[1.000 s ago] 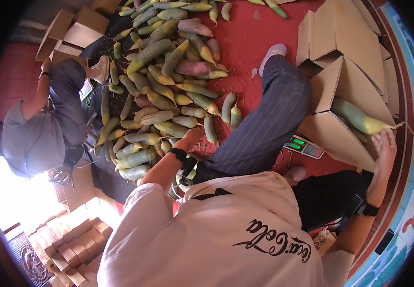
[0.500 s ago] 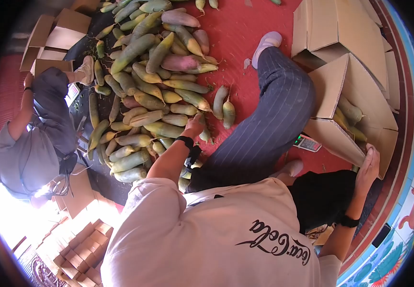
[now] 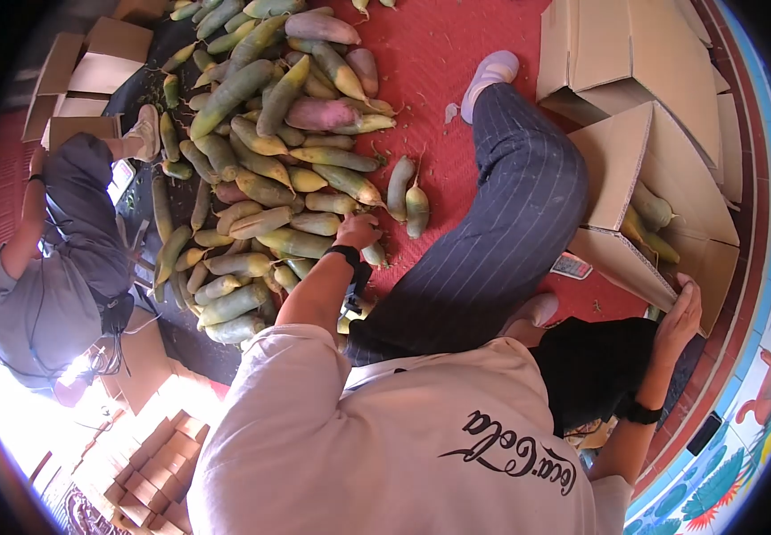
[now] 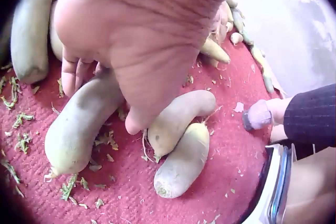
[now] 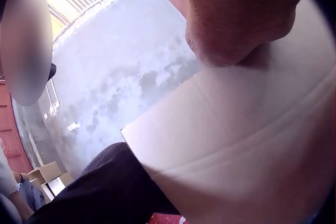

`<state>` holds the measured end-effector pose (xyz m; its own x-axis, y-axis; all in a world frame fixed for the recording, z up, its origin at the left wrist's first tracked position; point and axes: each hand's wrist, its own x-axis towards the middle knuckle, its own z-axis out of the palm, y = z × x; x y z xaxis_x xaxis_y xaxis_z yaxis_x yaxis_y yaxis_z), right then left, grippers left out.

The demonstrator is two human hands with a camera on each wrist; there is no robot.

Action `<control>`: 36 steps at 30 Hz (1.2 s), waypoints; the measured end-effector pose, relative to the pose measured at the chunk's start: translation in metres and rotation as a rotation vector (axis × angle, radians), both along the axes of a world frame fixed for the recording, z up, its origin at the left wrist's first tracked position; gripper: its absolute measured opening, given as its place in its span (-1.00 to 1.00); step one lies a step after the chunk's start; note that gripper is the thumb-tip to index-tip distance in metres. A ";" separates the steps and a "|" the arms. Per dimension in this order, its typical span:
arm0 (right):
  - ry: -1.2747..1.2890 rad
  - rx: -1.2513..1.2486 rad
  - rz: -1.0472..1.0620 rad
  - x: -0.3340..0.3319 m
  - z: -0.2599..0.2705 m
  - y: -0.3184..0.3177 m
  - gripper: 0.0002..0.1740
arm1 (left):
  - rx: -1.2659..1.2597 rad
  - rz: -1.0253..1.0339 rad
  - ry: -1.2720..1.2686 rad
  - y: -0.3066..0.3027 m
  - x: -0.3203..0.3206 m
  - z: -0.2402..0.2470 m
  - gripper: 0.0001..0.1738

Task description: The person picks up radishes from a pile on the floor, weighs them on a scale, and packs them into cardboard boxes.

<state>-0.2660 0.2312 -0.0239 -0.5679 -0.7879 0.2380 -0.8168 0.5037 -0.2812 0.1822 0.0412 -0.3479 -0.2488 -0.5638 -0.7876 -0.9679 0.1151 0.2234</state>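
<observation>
Fingertips of the left hand (image 4: pixel 134 45) are mostly hidden behind the palm in the left wrist view, but its fingers and thumb lie on opposite sides of a pale green radish (image 4: pixel 84 124), gripping its upper end. In the head view that same hand covers most of the radish, leaving one end out below it. Two smaller radishes (image 4: pixel 181 119) lie touching each other just beside the thumb, and a large pile of radishes (image 3: pixel 260 169) spreads beyond and to the left of the hand. The right hand (image 3: pixel 680 321) touches the near edge of an open cardboard box (image 3: pixel 613 250); its fingertips are cut off from sight in the right wrist view, so whether they curl round the cardboard I cannot tell. Inside, beyond that hand, a few radishes (image 3: pixel 653 209) show partly behind the flap. A second ago the right hand was on a radish at the box's mouth; now it is on the edge. The scale (image 3: pixel 573 266) between the hands is partly hidden, its lit display no longer visible.
</observation>
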 end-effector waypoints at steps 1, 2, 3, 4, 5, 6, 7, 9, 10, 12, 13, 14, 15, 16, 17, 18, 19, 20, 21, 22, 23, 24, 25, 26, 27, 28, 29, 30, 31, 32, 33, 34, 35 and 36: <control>0.020 -0.002 0.005 0.001 0.001 -0.001 -0.64 | -0.006 0.000 0.001 0.003 -0.001 0.011 -0.47; 0.041 -0.004 0.010 0.001 0.001 -0.001 -0.64 | -0.088 0.009 -0.003 0.010 -0.003 0.025 -0.50; 0.041 -0.010 0.008 0.001 0.001 0.000 -0.64 | -0.170 0.019 -0.007 0.017 -0.003 0.036 -0.53; 0.052 -0.013 0.016 0.001 0.000 0.002 -0.64 | -0.176 0.019 -0.008 0.024 0.000 0.040 -0.53; 0.063 -0.016 0.022 0.001 -0.001 0.003 -0.65 | -0.237 -0.017 0.014 0.031 0.004 0.044 -0.55; 0.060 -0.022 0.022 0.003 -0.001 0.004 -0.65 | -0.297 -0.053 0.035 0.037 0.007 0.048 -0.57; 0.081 -0.020 0.033 0.004 -0.001 0.003 -0.65 | -0.296 -0.055 0.029 0.041 0.009 0.054 -0.57; 0.103 -0.030 0.045 0.005 0.000 0.002 -0.66 | -0.325 -0.084 0.056 0.047 0.018 0.056 -0.57; 0.092 -0.039 0.043 0.005 0.000 0.002 -0.66 | -0.346 -0.115 0.085 0.049 0.023 0.055 -0.58; 0.081 -0.057 0.040 0.004 -0.001 0.002 -0.67 | -0.364 -0.122 0.072 0.050 0.025 0.055 -0.61; 0.081 -0.070 0.046 0.004 -0.002 0.002 -0.67 | -0.325 -0.152 0.021 0.050 0.023 0.056 -0.62; 0.081 -0.082 0.052 0.004 -0.002 0.002 -0.67 | -0.285 -0.182 -0.031 0.049 0.021 0.057 -0.61; 0.080 -0.091 0.051 0.005 -0.002 0.002 -0.67 | -0.257 -0.162 -0.026 0.046 0.019 0.062 -0.53; 0.092 -0.100 0.057 0.007 -0.001 0.001 -0.68 | -0.265 -0.164 -0.027 0.044 0.017 0.066 -0.53; 0.103 -0.108 0.061 0.009 -0.001 0.001 -0.69 | -0.179 -0.185 -0.036 0.041 0.014 0.071 -0.50; 0.105 -0.115 0.058 0.009 -0.001 0.002 -0.69 | -0.093 -0.206 -0.045 0.040 0.010 0.075 -0.47; 0.105 -0.110 0.061 0.008 -0.001 0.002 -0.69 | -0.064 -0.187 -0.090 0.040 0.008 0.070 -0.39; 0.107 -0.106 0.066 0.007 -0.001 0.001 -0.70 | -0.074 -0.188 -0.087 0.040 0.007 0.072 -0.39; 0.110 -0.116 0.063 0.006 -0.001 0.002 -0.70 | -0.056 -0.179 -0.113 0.042 0.008 0.076 -0.38; 0.152 -0.115 0.070 0.006 -0.002 0.002 -0.70 | -0.038 -0.170 -0.141 0.044 0.011 0.080 -0.37; 0.192 -0.113 0.076 0.006 -0.003 0.002 -0.71 | -0.020 -0.157 -0.165 0.048 0.018 0.070 -0.31; 0.192 -0.120 0.073 0.007 -0.002 0.002 -0.71 | -0.029 -0.159 -0.166 0.051 0.021 0.068 -0.31; 0.206 -0.114 0.078 0.007 -0.002 0.003 -0.68 | -0.023 -0.058 -0.157 0.052 0.024 0.066 -0.27; 0.221 -0.106 0.083 0.007 -0.002 0.003 -0.66 | -0.016 0.043 -0.147 0.056 0.026 0.063 -0.23; 0.221 -0.109 0.081 0.007 -0.002 0.004 -0.66 | -0.106 0.012 -0.119 0.063 0.029 0.063 -0.34; 0.230 -0.099 0.077 0.007 -0.002 0.003 -0.65 | -0.108 0.012 -0.118 0.062 0.031 0.059 -0.34; 0.238 -0.088 0.073 0.007 -0.002 0.003 -0.65 | 0.027 0.021 -0.127 0.062 0.034 0.055 -0.44; 0.240 -0.089 0.075 0.007 -0.002 0.003 -0.65 | 0.163 0.031 -0.135 0.063 0.036 0.050 -0.52; 0.232 -0.100 0.068 0.007 -0.003 0.003 -0.69 | 0.161 0.033 -0.133 0.067 0.038 0.044 -0.52; 0.225 -0.115 0.061 0.007 -0.003 0.002 -0.72 | 0.119 0.012 -0.112 0.072 0.040 0.040 -0.55; 0.228 -0.122 0.061 0.006 -0.002 0.001 -0.72 | 0.075 -0.010 -0.092 0.073 0.040 0.038 -0.57; 0.238 -0.108 0.058 0.006 -0.002 0.000 -0.72 | 0.068 -0.012 -0.090 0.069 0.038 0.034 -0.57; 0.245 -0.091 0.054 0.006 -0.002 0.001 -0.72 | 0.172 0.037 -0.121 0.066 0.037 0.030 -0.54; 0.245 -0.092 0.050 0.007 -0.001 0.002 -0.72 | 0.275 0.088 -0.153 0.064 0.037 0.029 -0.51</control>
<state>-0.2590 0.2331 -0.0254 -0.4457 -0.7821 0.4356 -0.8892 0.4428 -0.1147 0.2188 0.1048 -0.3192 -0.0757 -0.3383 -0.9380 -0.9962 -0.0147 0.0857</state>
